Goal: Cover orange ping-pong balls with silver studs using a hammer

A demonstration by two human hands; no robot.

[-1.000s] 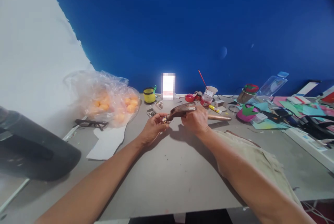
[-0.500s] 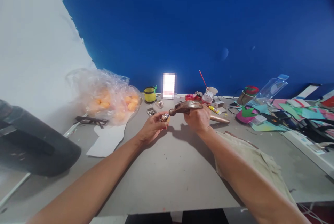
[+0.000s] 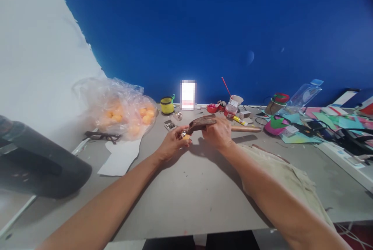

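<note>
My left hand point(image 3: 169, 145) has its fingers closed round a small orange ball point(image 3: 186, 137) with shiny silver bits on its upper part. My right hand point(image 3: 219, 133) grips a claw hammer point(image 3: 201, 123) close to its head, and the wooden handle sticks out to the right. The hammer's face is at the ball's silver side; it seems to touch it, partly hiding the ball. Just beyond my left hand lies a small open box point(image 3: 169, 125) of little metal pieces that look like thumbtacks. Another silver-studded ball point(image 3: 178, 116) sits behind that box.
A clear plastic bag point(image 3: 116, 102) of orange balls, dark glasses point(image 3: 101, 137), white paper point(image 3: 121, 160) and a large dark bottle point(image 3: 43, 160) are to the left. Along the wall stand a yellow pot point(image 3: 167, 105) and a paper cup point(image 3: 236, 100). Beige cloth point(image 3: 276, 176) lies under my right forearm.
The hammer head has come down and slightly left onto the ball, and its handle lies more level. My left hand has turned the ball a little, showing more orange below.
</note>
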